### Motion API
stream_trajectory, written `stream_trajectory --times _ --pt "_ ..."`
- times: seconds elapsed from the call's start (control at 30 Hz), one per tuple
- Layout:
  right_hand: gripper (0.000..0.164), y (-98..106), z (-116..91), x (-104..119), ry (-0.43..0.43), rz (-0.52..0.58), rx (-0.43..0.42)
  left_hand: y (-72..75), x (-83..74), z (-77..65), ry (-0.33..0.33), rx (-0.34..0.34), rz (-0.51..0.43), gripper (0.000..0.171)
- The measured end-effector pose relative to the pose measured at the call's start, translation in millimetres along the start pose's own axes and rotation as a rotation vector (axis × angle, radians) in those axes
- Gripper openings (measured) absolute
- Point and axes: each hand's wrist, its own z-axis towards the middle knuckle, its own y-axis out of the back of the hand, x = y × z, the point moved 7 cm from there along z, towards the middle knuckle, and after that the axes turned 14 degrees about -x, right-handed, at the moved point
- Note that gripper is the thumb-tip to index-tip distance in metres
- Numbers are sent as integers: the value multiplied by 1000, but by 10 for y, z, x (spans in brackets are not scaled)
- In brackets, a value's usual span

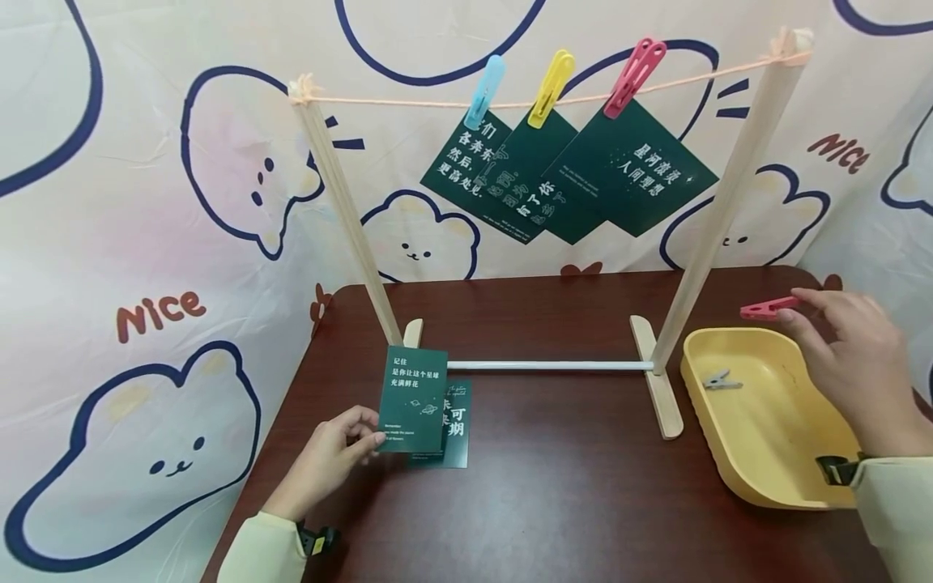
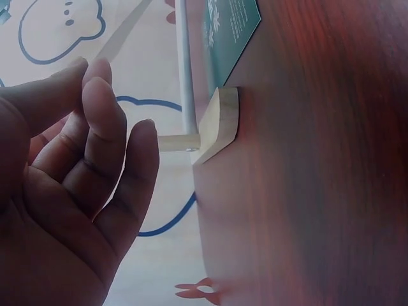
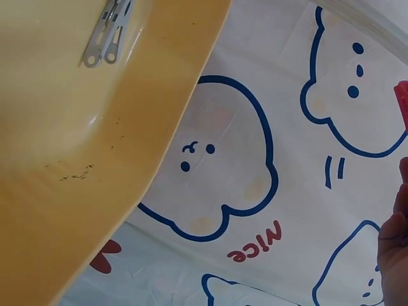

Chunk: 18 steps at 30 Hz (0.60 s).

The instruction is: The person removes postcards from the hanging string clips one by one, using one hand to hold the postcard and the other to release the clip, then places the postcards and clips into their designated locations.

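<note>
My left hand (image 1: pixel 335 453) pinches a dark green card (image 1: pixel 414 405) with white print by its lower left corner, at the left of the table. Partly under it lies a second green card (image 1: pixel 457 425). In the left wrist view the hand (image 2: pixel 83 153) shows with curled fingers, and the held card is out of sight there. Above the yellow tray (image 1: pixel 765 478), my right hand (image 1: pixel 856 356) grips a pink clothespin (image 1: pixel 767 309) between thumb and fingers. Only the edge of that clothespin (image 3: pixel 402 102) appears in the right wrist view. A grey clothespin (image 1: pixel 722 380) lies in the tray.
A wooden frame with a left post (image 1: pixel 350 219) and a right post (image 1: pixel 722 219) carries a string (image 1: pixel 408 102). Blue (image 1: pixel 484 93), yellow (image 1: pixel 551 89) and pink (image 1: pixel 636 77) clothespins hold three overlapping green cards (image 1: pixel 641 174) on it. A white bar (image 1: pixel 547 366) joins the feet.
</note>
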Motion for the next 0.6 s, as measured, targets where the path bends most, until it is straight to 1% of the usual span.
stream_trajectory --times 0.3,0.6 --pt "44 -42 -35 -39 15 13 -5 -49 -39 52 -49 33 -5 14" --pt "46 -92 -45 -138 -29 -27 28 -136 -18 65 -63 68 10 16"
